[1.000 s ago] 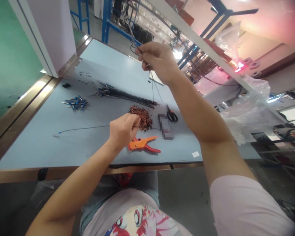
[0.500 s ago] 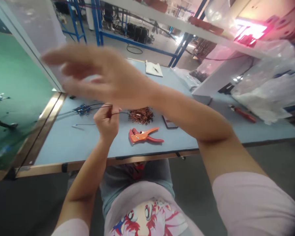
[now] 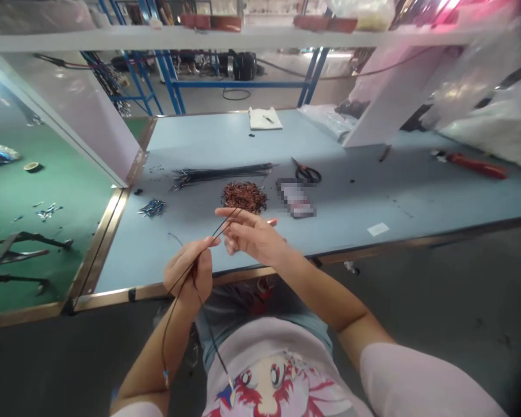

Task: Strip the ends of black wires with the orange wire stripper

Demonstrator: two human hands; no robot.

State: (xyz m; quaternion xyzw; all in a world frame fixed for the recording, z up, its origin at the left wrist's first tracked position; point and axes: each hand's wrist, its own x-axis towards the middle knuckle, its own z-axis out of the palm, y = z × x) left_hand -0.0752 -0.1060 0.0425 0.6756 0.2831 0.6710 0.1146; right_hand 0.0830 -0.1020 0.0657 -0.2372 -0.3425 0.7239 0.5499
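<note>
Thin black wire lies above the surface, in your grip. Left hand closes on it, right hand half open only touches it, so the lower ends hang free.

The left hand grips thin black wires; right-hand fingers touch them over the workbench.

The blurred object on the tabletop cannot be identified. The right hand hides most of an orange tool, and the wire ends below the left hand are too small to tell.
</note>
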